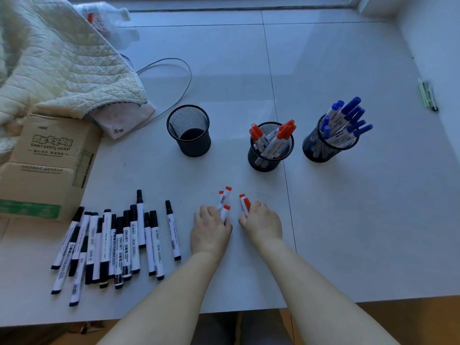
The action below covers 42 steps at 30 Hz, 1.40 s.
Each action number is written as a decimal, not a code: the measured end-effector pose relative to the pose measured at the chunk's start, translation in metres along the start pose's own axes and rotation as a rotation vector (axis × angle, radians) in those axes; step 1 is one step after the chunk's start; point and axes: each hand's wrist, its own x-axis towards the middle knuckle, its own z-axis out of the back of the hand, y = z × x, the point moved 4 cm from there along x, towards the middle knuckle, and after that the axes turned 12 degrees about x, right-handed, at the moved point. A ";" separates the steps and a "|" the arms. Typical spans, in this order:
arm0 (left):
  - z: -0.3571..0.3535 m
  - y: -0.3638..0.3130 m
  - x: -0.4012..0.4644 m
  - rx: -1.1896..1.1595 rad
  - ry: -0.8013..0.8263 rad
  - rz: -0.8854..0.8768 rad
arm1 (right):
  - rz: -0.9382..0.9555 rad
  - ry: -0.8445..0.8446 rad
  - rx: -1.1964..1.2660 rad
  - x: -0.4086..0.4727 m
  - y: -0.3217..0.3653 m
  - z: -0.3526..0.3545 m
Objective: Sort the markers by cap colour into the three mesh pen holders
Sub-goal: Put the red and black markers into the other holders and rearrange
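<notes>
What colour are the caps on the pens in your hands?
Red caps, on the markers in both hands, seen in the head view.

Red-capped markers point(224, 200) with white barrels poke from both fists. Beyond the grip stand three black mesh holders point(189, 130), the middle one filled with red caps, the right with blue-capped markers point(344, 122). Left of the grip lie black-capped markers point(119, 241); further off, a cream quilted blanket point(54, 58).
</notes>
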 end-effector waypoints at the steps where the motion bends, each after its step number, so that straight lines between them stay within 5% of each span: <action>1: 0.001 0.000 0.001 0.005 0.011 -0.005 | -0.020 0.020 0.029 0.001 0.000 0.003; 4: 0.007 0.003 0.004 -0.053 0.063 -0.004 | -0.136 0.058 0.242 -0.002 -0.006 0.012; 7: 0.021 0.010 0.007 -0.252 0.111 0.040 | -0.237 0.127 0.728 -0.008 -0.014 0.022; 9: 0.029 0.013 0.010 -0.436 0.138 0.081 | -0.168 0.131 0.826 -0.008 -0.013 0.038; 13: 0.051 0.003 0.016 -0.659 0.126 0.022 | 0.052 -0.112 0.965 0.006 -0.005 0.092; 22: 0.140 -0.036 0.047 -1.047 -0.127 -0.054 | 0.176 -0.546 1.606 0.029 0.016 0.196; 32: 0.168 -0.080 0.066 -1.505 -0.326 0.043 | 0.120 -0.646 1.439 0.057 0.003 0.141; 36: 0.161 -0.093 0.069 -1.495 -0.340 0.026 | 0.086 -0.507 1.465 0.063 0.002 0.129; 42: 0.150 -0.103 0.072 -1.382 -0.445 -0.005 | 0.089 -0.595 1.279 0.062 -0.008 0.147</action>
